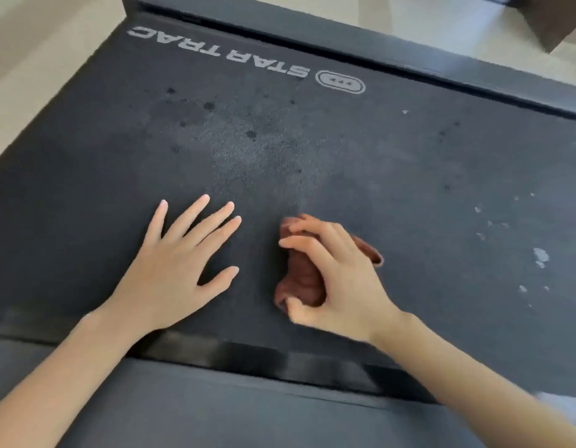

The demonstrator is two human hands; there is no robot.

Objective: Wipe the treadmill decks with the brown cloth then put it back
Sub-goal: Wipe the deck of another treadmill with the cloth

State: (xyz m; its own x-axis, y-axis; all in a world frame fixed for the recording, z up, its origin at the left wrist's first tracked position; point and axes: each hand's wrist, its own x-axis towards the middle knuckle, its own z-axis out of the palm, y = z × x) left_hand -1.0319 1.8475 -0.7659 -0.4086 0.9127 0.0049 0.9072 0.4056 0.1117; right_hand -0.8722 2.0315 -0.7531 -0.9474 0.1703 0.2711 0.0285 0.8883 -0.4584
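Observation:
The dark treadmill deck [393, 176] fills most of the view, with the white "STAR TRAC" lettering near its far edge. A bunched brown cloth [301, 279] lies on the belt just right of centre. My right hand [338, 279] grips it from above, fingers curled over the top and thumb tucked under the near end. My left hand [180, 263] rests flat on the belt to the left of the cloth, fingers spread and straight. The two hands are a short gap apart.
Dark spots [251, 134] and a pale dusty patch [244, 156] mark the belt beyond my hands. White flecks [540, 257] dot the belt at the right. A black side rail [247, 354] runs along the near edge. Pale floor [37, 59] shows at the far left.

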